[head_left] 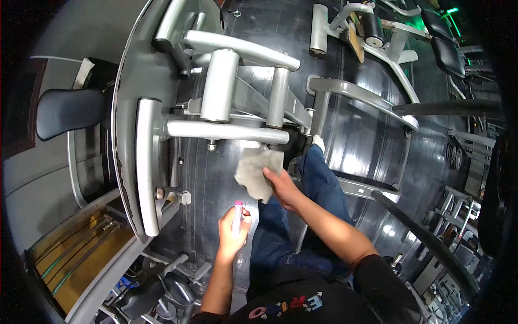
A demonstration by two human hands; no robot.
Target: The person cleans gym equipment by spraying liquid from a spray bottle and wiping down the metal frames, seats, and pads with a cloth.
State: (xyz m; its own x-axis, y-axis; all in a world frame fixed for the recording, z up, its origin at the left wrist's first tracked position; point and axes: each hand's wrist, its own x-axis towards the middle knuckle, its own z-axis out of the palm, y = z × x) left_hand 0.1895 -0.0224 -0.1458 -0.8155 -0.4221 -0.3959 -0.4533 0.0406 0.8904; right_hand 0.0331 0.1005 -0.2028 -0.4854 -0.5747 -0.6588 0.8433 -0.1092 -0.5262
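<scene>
One grey cloth; at its edge, one right hand; below it, one left hand and one pink-topped object; just above it, two silver rollers; to its upper right, one white shoe.

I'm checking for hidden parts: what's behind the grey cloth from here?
Left of the grey cloth, dark floor shows; below, jeans. The right hand holds it, thumb in front; most fingers and anything directly behind are covered.
</scene>
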